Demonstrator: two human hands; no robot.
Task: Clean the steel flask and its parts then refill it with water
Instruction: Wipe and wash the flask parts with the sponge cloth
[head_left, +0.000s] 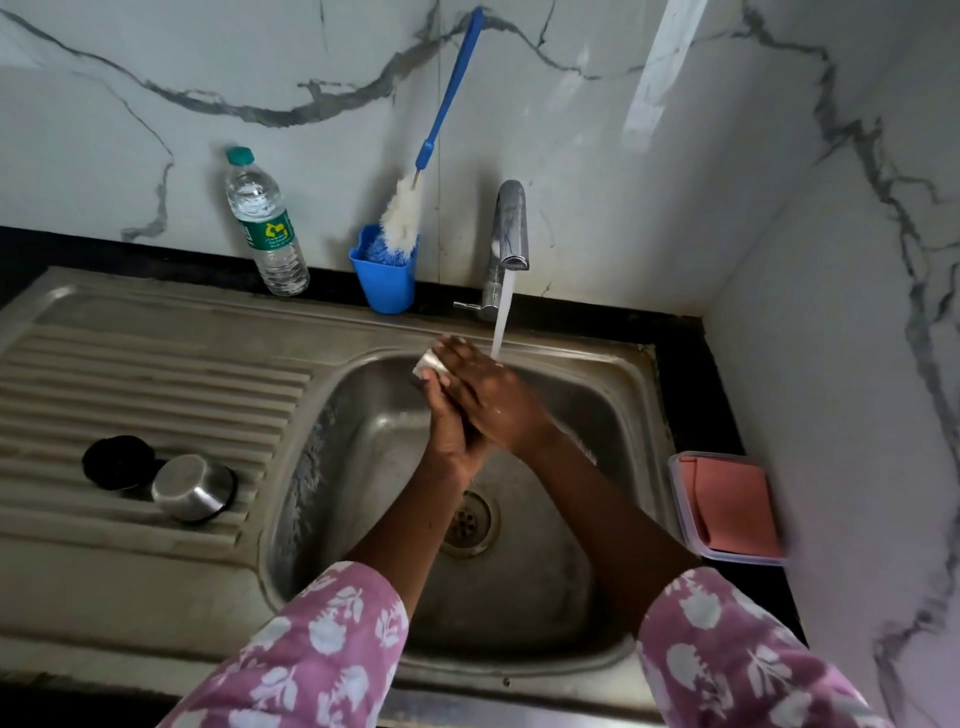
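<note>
Steel flask (432, 364) held over the sink (561, 670) basin, just left of the tap (511, 228) stream. Left hand (447, 431) wraps it from below, right hand (488, 395) fingers curled over it. Wet smooth steel, rigid, likely slippery: grip mid-body. Steel cup (193, 487) and black lid (117, 461) rest on the left drainboard.

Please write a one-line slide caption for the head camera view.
Both hands, left and right, hold a steel flask beside the running tap over the sink; steel cup waits on the drainboard.
</note>
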